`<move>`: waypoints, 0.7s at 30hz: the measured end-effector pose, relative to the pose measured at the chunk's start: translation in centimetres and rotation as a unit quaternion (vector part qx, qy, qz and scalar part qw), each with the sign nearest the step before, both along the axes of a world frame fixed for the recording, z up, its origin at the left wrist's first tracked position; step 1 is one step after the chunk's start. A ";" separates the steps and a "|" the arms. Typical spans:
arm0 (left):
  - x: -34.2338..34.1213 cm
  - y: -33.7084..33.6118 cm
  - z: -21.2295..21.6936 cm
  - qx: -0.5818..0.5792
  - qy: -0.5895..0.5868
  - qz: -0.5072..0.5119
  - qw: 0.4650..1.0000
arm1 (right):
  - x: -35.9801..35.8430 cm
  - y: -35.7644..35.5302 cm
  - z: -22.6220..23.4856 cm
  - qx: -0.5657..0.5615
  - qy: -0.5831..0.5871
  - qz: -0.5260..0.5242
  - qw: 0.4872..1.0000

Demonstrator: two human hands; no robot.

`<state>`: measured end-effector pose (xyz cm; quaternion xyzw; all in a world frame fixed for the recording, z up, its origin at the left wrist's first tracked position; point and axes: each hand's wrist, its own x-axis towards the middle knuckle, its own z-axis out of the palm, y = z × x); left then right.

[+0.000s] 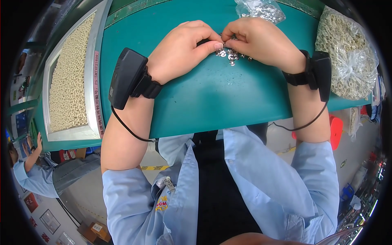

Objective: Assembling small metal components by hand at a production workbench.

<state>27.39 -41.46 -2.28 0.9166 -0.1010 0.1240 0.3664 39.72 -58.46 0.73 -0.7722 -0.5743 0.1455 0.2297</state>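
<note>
At the far middle of the table, my left hand (185,51) and my right hand (263,43) meet over a loose heap of small shiny metal pieces (232,56). Thumb and fingers of the left are pinched together, their tips right beside those of the right. The right hand is closed too, its fingers curled in a pinch. Whatever sits between the fingertips is too small and too covered to make out. Just beyond the right hand lies a clear plastic bag (265,10) with more shiny metal pieces in it.
A metal-framed tray (93,77) of many small cream-coloured pieces stands on the left of the green table (196,106). On the right rests a bulging clear bag (347,57) of pale ring-like pieces. Each wrist wears a black cabled device. Another person (34,173) is at far left.
</note>
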 end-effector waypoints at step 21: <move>-0.1 0.2 0.3 -0.032 0.034 0.073 0.996 | 0.4 0.0 -0.3 -0.012 0.053 -0.005 0.998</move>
